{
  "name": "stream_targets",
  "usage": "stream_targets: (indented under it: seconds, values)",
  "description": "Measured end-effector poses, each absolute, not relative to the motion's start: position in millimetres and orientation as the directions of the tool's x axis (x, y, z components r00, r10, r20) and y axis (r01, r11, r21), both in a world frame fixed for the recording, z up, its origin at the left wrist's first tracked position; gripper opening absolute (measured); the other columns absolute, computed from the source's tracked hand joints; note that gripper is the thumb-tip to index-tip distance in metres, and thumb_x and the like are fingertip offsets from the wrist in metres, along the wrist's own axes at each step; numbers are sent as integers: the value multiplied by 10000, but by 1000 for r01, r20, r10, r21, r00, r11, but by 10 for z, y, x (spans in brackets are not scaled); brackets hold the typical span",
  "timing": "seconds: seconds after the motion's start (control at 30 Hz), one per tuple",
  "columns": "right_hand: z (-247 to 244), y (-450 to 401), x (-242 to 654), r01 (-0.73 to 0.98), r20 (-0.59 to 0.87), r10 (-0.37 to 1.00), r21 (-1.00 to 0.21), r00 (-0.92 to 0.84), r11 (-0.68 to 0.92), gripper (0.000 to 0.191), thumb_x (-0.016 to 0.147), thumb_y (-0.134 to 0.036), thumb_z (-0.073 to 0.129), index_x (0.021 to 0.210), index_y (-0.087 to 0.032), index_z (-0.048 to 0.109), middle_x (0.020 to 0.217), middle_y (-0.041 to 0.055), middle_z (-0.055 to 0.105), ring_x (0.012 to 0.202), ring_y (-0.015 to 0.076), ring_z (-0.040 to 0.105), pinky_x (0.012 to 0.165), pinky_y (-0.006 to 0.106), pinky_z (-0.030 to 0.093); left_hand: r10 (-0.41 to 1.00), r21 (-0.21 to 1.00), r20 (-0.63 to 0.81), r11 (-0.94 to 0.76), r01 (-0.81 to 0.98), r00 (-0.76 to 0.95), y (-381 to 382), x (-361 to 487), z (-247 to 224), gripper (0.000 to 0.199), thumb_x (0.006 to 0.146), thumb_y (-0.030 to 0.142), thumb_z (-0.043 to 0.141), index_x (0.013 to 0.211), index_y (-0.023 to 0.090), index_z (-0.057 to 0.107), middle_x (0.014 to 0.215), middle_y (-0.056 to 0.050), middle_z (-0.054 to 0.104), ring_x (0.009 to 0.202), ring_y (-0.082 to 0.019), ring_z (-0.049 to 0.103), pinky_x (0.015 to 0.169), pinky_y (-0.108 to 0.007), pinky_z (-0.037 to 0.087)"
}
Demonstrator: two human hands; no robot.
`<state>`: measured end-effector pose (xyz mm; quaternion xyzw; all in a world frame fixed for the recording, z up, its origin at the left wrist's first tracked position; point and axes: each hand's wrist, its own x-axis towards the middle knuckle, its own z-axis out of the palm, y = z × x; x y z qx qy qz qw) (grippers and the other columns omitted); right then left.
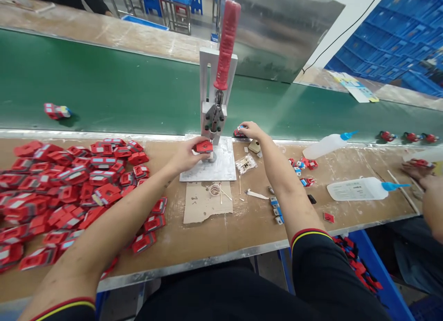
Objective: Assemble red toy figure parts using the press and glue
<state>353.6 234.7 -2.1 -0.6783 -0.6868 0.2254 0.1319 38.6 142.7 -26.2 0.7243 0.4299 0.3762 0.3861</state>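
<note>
Between the thumb and fingers of my left hand (187,155) is a small red plastic part (204,147). It is held at the foot of the toggle clamp press (213,115), over the metal base plate (194,172). The press has a long red handle (228,44), which stands up. My right hand (251,129) reaches to the edge of the green belt, its fingers closed on a red and blue part (239,130). A tan lump (254,146) lies just below that hand, beside a small bag of tiny pieces (246,164).
A heap of red parts (69,187) covers the left of the bench. Cardboard (207,210) with cotton swabs lies in front of the press. Squeeze bottles (358,189) stand or lie at right, near a co-worker's hand (415,171). The green belt (138,90) carries several parts.
</note>
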Motion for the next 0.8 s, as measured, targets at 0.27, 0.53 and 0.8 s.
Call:
stream_targets:
  seconds: [0.27,0.53,0.8]
  values:
    - [461,2153,3625,736,465,885,-607,24,300,624,1085,-632,375,1515,-204,522,1461,179,634,1236,274,669,1037,451,594,894,850,201,-362,382,401,1449,480,-296,471,775,304,880,1207,189,732,1212,-110,814,1097,-281,744,1020,-438,570]
    - [1479,1547,2445,503,741,648,-498,-176,707,551,1058,-664,543,1522,-371,492,1309,67,696,1101,224,726,715,302,607,879,821,194,-389,418,436,1485,498,-354,468,823,211,827,1273,187,699,1211,-98,807,978,-219,725,909,-369,569]
    - [1196,728,2455,427,827,359,-162,-433,890,234,996,-275,717,1228,-303,707,1145,22,744,965,166,727,725,306,616,865,829,232,-415,375,445,1454,539,-365,414,851,208,788,1258,171,725,1137,-83,818,1033,-242,745,958,-377,581]
